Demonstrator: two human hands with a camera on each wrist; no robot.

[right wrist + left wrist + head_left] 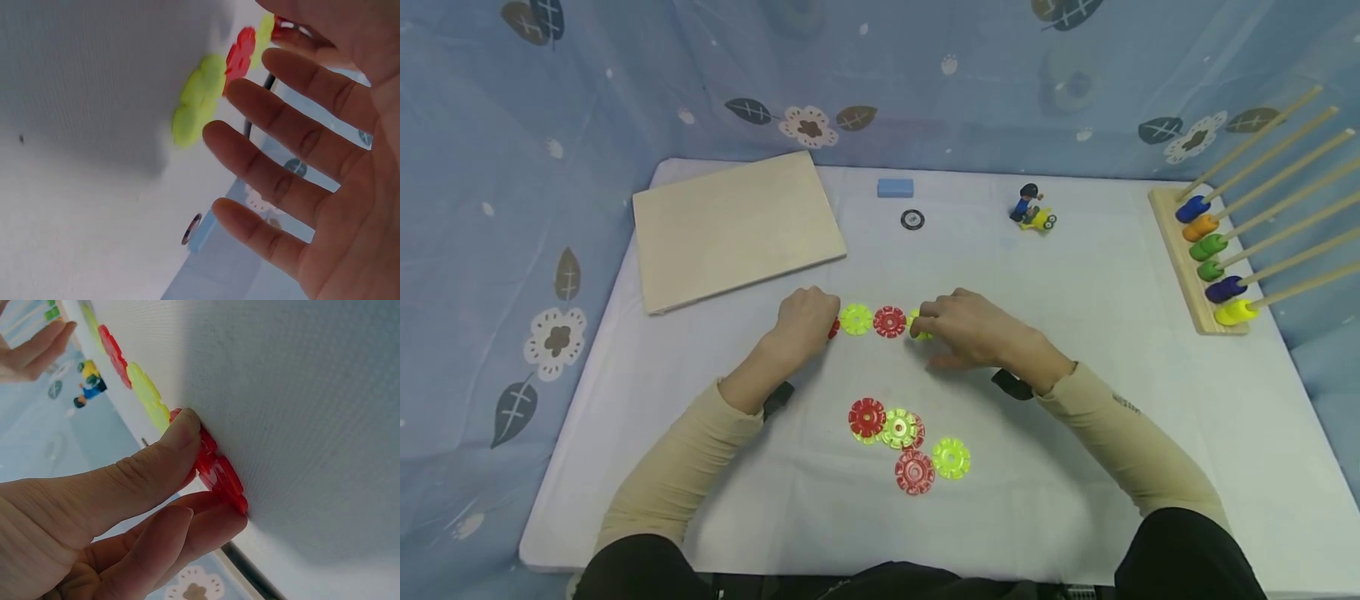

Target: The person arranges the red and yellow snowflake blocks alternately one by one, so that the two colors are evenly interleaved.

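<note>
A row of flower-shaped plastic discs lies on the white table, red and yellow-green by turns. My left hand (807, 321) is at the row's left end; in the left wrist view its thumb and fingers pinch a red disc (222, 478). Beside that come a yellow-green disc (856, 319) and a red disc (890, 322). Over the right end my right hand (970, 329) hovers with fingers spread and loosely bent, partly covering a yellow-green disc (199, 100). Nearer the body lies a loose group with a red disc (867, 416) and a yellow-green disc (951, 458), some overlapping.
A wooden board (737, 229) lies at the back left. Behind the row are a blue block (895, 188), a small black ring-like disc (912, 219) and a toy figure (1028, 204) with a yellow vehicle. At the right stands a wooden peg rack (1195, 267) with coloured beads.
</note>
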